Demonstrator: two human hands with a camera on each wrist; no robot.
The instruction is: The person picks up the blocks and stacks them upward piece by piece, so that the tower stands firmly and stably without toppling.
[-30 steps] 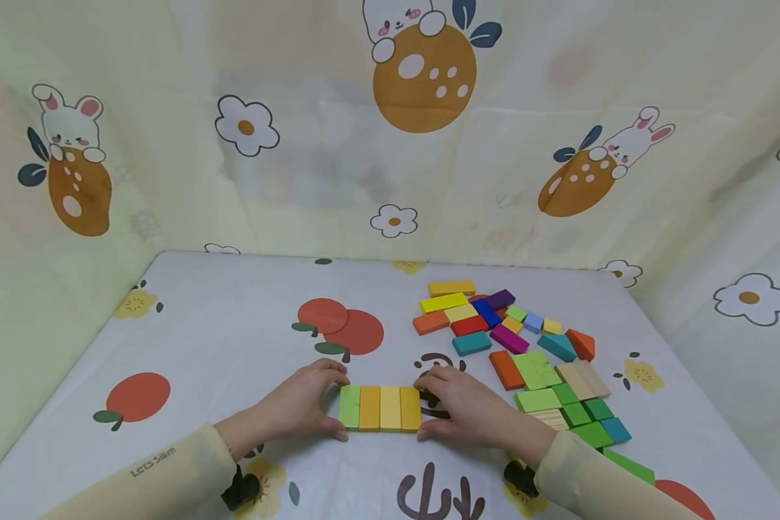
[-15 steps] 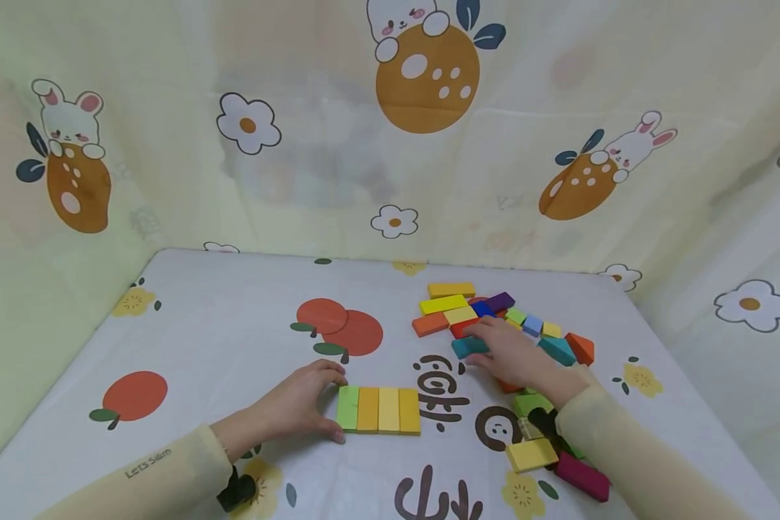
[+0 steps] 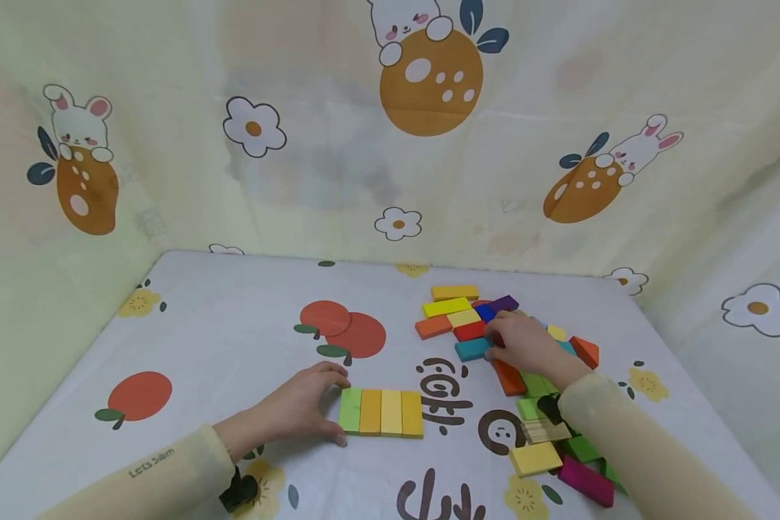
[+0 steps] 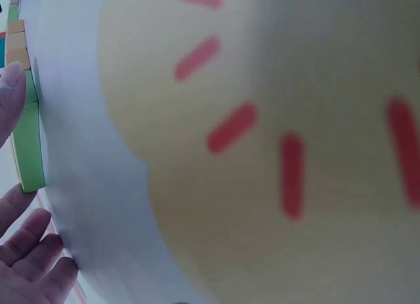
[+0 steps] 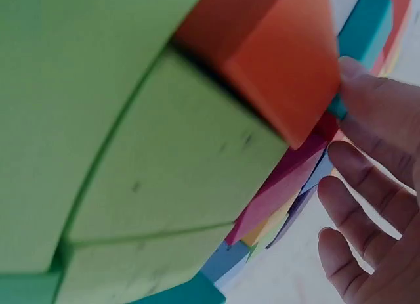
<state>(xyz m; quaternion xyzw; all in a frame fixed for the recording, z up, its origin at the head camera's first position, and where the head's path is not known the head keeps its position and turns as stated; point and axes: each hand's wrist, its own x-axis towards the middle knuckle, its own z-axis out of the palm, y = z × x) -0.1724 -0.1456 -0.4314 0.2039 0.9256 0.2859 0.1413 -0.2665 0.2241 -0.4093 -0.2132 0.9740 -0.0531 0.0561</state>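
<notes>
My left hand (image 3: 305,408) pinches the ends of a light green block (image 3: 349,409), thumb at the near end and fingers at the far end. Against that block lie a golden block (image 3: 370,413), a pale yellow block (image 3: 391,413) and an amber block (image 3: 412,414), side by side in a row. Over the loose blocks at the right reaches my right hand (image 3: 529,343), fingers loosely bent beside a teal block (image 3: 471,350) and a red block (image 3: 470,331). The right wrist view shows its thumb by an orange block (image 5: 282,67), with a magenta block (image 5: 282,186) nearby.
Behind the right hand lie yellow blocks (image 3: 446,307) and a purple block (image 3: 503,303). Nearer, a pale yellow block (image 3: 535,459) and a dark magenta block (image 3: 587,481) lie by the right forearm. A printed cloth (image 3: 221,325) covers the table.
My right hand has left the row's right end and moved over the loose blocks, then slid slightly right past the teal block. The left hand stays at the light green block.
</notes>
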